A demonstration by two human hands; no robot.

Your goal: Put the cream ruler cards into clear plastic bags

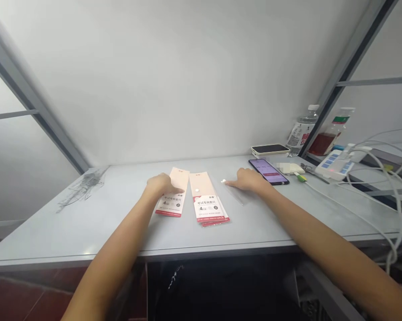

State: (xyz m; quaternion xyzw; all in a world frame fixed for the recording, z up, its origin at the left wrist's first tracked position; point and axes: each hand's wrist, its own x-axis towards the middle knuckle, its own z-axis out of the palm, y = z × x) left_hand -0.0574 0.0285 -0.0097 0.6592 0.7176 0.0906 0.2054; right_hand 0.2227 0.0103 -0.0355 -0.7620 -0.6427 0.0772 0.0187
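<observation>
My left hand (161, 186) is closed at the left edge of a flat pink-and-white ruler-set packet (169, 206), its thumb lying across the front. To the right of that packet, a small overlapping stack of matching ruler-set packets (207, 207) lies on the desk, with a white dot (197, 190) on the top one. My right hand (249, 179) is curled low over the desk, one digit stretched towards a small white piece (223, 181). Beneath it lies a thin clear plastic sleeve (236, 195). What the curled fingers hold, if anything, is hidden.
A lit phone (269, 171) lies just beyond my right hand, with another phone (270, 149) behind it. Bottles (301, 131) stand at the back right. A white power strip (334, 164) and loose cables (348, 200) fill the right side. Dark scribbles (84, 187) mark the desk's left.
</observation>
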